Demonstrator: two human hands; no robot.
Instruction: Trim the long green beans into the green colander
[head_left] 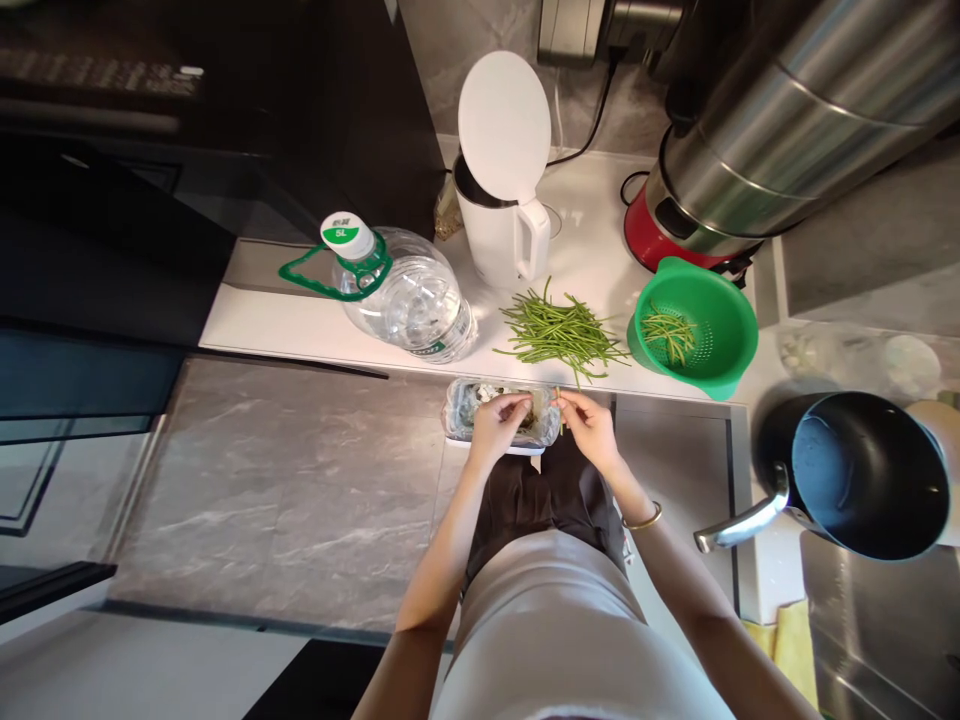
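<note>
My left hand (495, 428) is closed in a pinch above a small bin (450, 432) lined with a clear bag; what its fingertips hold, if anything, is too small to make out. At the bin's right edge my right hand (591, 430) pinches what looks like a thin green stem, mostly hidden by the fingers. Some white and dark scraps lie inside the bin. Just beyond my hands, a loose pile of long thin green stems (561, 332) rests on the white counter (277, 328). To its right, a green colander (731, 325) holds several short pieces of stem.
A large water bottle (412, 295) with a green handle stands left of the pile. Behind are a white kettle (491, 235) with its lid up and a steel steamer (739, 180) on a red base. At right, a dark pot (870, 475) points its handle towards me.
</note>
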